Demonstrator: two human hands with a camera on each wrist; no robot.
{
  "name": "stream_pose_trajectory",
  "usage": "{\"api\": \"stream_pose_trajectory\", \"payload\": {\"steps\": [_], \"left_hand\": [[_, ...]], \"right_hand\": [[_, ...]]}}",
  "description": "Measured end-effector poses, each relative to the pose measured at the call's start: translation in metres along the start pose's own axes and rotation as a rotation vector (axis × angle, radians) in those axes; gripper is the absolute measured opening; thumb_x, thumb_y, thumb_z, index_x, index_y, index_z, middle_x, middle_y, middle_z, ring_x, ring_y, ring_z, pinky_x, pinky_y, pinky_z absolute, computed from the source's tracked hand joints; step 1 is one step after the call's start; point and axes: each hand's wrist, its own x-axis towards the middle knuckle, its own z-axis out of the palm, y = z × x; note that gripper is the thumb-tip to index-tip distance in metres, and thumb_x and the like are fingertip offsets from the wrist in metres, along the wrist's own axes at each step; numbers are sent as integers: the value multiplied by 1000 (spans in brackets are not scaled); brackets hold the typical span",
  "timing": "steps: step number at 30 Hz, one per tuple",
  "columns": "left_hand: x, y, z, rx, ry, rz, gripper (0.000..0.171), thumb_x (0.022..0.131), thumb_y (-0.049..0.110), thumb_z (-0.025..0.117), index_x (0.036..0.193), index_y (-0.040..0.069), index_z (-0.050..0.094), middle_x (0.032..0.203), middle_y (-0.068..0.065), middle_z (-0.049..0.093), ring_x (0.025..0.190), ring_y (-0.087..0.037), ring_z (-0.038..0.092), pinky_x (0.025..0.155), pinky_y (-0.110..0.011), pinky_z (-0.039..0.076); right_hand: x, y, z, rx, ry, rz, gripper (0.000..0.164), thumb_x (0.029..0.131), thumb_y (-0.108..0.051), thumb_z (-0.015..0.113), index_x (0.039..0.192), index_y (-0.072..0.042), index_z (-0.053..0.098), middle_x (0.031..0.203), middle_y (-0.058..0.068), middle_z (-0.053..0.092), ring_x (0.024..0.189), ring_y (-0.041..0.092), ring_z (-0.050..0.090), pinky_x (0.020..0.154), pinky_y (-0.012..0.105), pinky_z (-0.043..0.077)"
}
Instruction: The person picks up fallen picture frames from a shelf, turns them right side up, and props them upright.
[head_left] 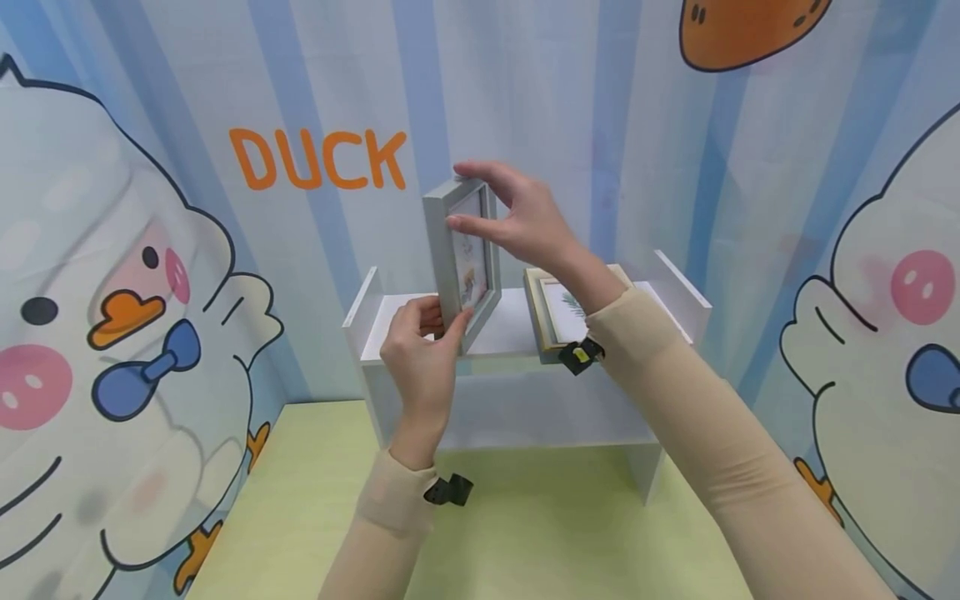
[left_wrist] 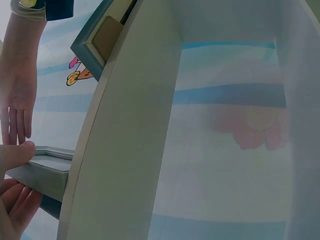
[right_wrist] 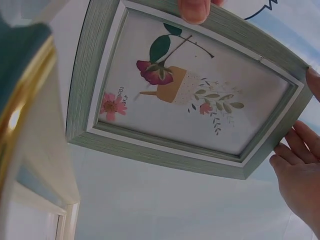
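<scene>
A grey-green picture frame (head_left: pixel 442 258) with dried flowers and a printed design stands upright over the left part of a white shelf (head_left: pixel 517 337). My left hand (head_left: pixel 420 358) grips its lower end, thumb at the front and fingers curled behind. Up top, my right hand (head_left: pixel 528 217) holds the frame between thumb and fingers. In the right wrist view the picture frame (right_wrist: pixel 185 95) shows its front, with a thumb (right_wrist: pixel 194 11) on one long side. A second picture frame (head_left: pixel 551 312), gold-edged with a green leaf print, lies on the shelf below my right forearm.
The two-tier shelf has raised side panels (head_left: pixel 681 287) and stands on a pale yellow-green table (head_left: pixel 525 533). A duck-print curtain (head_left: pixel 517 100) hangs behind it. Beside the shelf board, the left wrist view shows the second frame's corner (left_wrist: pixel 92 42).
</scene>
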Motion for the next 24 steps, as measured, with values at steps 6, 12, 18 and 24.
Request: {"api": "stream_pose_trajectory", "payload": {"steps": [6, 12, 18, 24], "left_hand": [[-4, -2, 1, 32, -18, 51, 28, 73, 19, 82, 92, 3, 70, 83, -8, 68, 71, -15, 65, 64, -25, 57], [-7, -1, 2, 11, -35, 89, 29, 74, 18, 82, 96, 2, 70, 84, -9, 67, 77, -17, 63, 67, -25, 56], [-8, -3, 2, -15, -49, 106, 29, 77, 19, 79, 99, 3, 70, 85, -8, 67, 78, -15, 62, 69, -23, 56], [-6, -8, -2, -96, 2, 73, 24, 82, 21, 75, 97, 4, 71, 86, -8, 69, 77, -15, 65, 66, -27, 57]], "right_hand": [[5, 28, 4, 20, 9, -12, 58, 81, -21, 76, 134, -11, 53, 142, 1, 49, 139, 7, 33, 113, 19, 28], [5, 31, 3, 30, 17, -26, 60, 78, -25, 78, 132, -13, 55, 141, -1, 51, 137, 2, 35, 113, 18, 28], [5, 30, 2, 32, 13, -9, 58, 79, -24, 77, 132, -13, 55, 141, -1, 50, 137, 4, 34, 113, 19, 28], [-1, 11, -2, 39, 10, 23, 55, 82, -15, 74, 132, -6, 53, 142, 7, 48, 139, 12, 35, 114, 20, 27]]}}
